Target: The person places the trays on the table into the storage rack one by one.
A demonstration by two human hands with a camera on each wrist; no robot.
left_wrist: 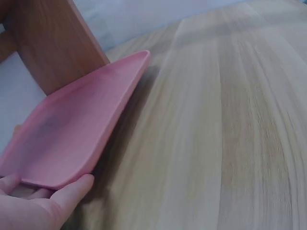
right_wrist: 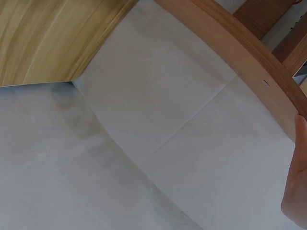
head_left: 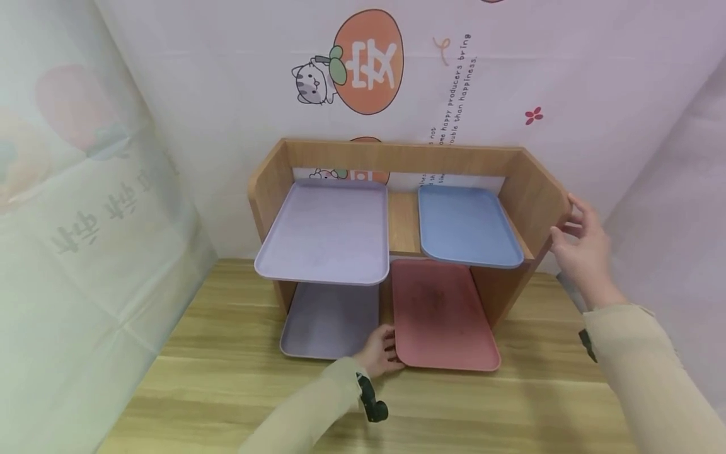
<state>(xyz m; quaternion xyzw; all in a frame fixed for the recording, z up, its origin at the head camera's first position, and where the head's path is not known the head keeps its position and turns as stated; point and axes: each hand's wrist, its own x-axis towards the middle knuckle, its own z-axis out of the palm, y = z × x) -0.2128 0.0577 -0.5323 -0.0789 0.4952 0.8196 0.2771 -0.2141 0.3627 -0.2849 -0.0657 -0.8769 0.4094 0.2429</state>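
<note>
A two-level wooden shelf (head_left: 541,183) stands on the table, with trays on both levels. My left hand (head_left: 380,352) grips the near left corner of the pink tray (head_left: 445,321), which lies on the lower level and sticks out at the front. In the left wrist view the thumb (left_wrist: 76,194) lies along that corner, and a shadow runs under the tray's edge. With my right hand (head_left: 587,249) I hold the upper front edge of the shelf's right side panel; the right wrist view shows only part of that hand (right_wrist: 298,177) against the panel (right_wrist: 249,67).
A lavender tray (head_left: 329,233) and a smaller blue tray (head_left: 467,224) lie on the upper level. Below, a greyish-purple tray (head_left: 331,318) sits left of the pink one. Printed cloth (head_left: 227,94) hangs behind and at both sides of the wood-grain table (head_left: 227,391).
</note>
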